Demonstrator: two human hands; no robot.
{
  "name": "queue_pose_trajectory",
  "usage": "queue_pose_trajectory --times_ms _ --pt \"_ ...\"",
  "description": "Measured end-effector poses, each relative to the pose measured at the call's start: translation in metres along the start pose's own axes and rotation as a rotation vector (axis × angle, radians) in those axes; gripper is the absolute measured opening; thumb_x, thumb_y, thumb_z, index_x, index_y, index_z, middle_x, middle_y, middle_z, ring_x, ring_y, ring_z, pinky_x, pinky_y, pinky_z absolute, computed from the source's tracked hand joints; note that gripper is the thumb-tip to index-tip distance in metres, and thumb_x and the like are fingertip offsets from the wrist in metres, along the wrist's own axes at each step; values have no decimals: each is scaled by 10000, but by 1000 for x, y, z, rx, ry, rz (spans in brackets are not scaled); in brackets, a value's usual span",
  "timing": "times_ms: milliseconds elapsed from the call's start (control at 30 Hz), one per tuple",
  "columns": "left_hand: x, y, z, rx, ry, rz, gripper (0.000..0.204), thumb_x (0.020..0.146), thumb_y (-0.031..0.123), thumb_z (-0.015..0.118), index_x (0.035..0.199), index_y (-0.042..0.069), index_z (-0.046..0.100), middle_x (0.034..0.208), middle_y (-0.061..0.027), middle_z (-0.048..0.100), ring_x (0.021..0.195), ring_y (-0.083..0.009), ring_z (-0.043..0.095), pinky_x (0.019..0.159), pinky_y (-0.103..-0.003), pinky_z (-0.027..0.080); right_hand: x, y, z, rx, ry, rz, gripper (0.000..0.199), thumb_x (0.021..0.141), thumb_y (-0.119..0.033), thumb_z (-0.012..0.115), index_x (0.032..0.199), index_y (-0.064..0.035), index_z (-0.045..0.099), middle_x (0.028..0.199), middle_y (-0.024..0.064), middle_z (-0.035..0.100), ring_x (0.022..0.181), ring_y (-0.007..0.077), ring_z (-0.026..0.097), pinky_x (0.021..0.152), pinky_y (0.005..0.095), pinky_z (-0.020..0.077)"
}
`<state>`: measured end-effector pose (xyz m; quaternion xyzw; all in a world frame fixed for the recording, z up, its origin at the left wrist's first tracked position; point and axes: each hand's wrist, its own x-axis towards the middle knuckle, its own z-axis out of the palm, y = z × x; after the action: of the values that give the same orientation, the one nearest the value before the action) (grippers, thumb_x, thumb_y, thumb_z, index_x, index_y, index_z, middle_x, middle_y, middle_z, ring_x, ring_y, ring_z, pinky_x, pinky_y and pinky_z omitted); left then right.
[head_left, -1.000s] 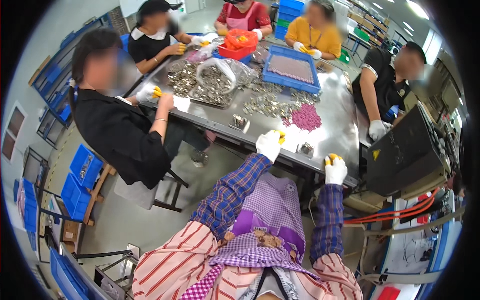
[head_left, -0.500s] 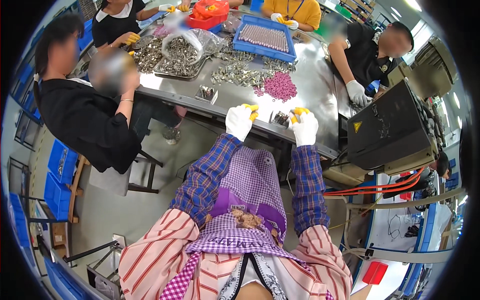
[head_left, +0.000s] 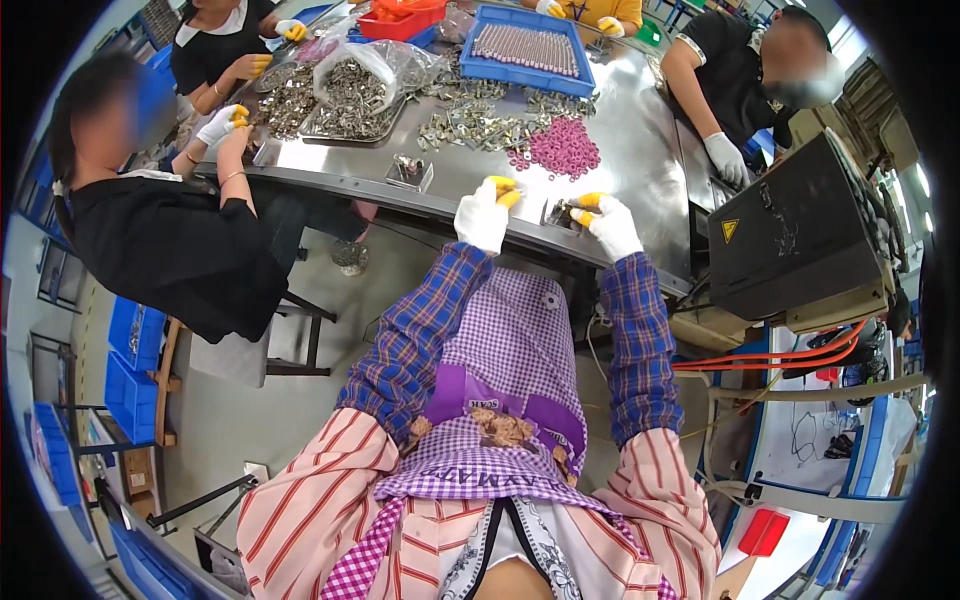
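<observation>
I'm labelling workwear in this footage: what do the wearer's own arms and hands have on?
The left hand and right hand wear white gloves with yellow fingertips. Above them come blue plaid oversleeves, then pale pink sleeves with red stripes.

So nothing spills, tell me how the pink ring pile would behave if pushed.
The pile of pink rings would probably spread rather than move as one, since the pieces lie loose. They would likely slide easily on the smooth, shiny metal table. Each ring looks small, so probably light.
</observation>
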<state>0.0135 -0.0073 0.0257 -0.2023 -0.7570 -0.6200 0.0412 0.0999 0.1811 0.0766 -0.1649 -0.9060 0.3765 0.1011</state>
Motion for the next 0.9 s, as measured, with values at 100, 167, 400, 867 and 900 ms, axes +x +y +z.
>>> queue_pose_trajectory --times_ms 100,167,400,867,900 --pt "4 9 13 -334 -12 -149 241 804 194 653 995 48 635 905 -104 684 719 -274 623 659 -346 486 2 1 0 49 -40 -8 223 773 -51 689 985 10 663 897 82 664 762 166 602 711 226 489" --pt "5 17 23 -240 -44 -86 228 829 199 619 1000 48 622 916 -105 683 722 -282 626 669 -357 491 3 4 1 87 -54 35 232 775 -51 686 999 3 660 907 86 660 769 165 601 711 227 490" --pt "8 48 41 550 -279 -47 195 852 213 542 966 74 617 891 -93 667 749 -273 614 701 -372 488 6 8 3 164 -25 22 265 768 -40 686 1029 -20 647 929 92 645 777 162 597 702 229 489" --pt "20 35 44 747 -83 588 197 784 261 566 905 127 646 793 -83 620 767 -235 589 705 -347 471 -28 -3 17 -359 185 -226 452 659 -151 791 1073 -61 633 949 107 630 809 229 611 767 287 494" --pt "24 35 41 747 -80 587 207 784 270 573 911 126 649 795 -85 622 763 -235 593 701 -347 475 -25 -1 16 -435 209 -245 466 655 -167 796 1078 -65 633 953 110 630 818 237 615 777 295 495"
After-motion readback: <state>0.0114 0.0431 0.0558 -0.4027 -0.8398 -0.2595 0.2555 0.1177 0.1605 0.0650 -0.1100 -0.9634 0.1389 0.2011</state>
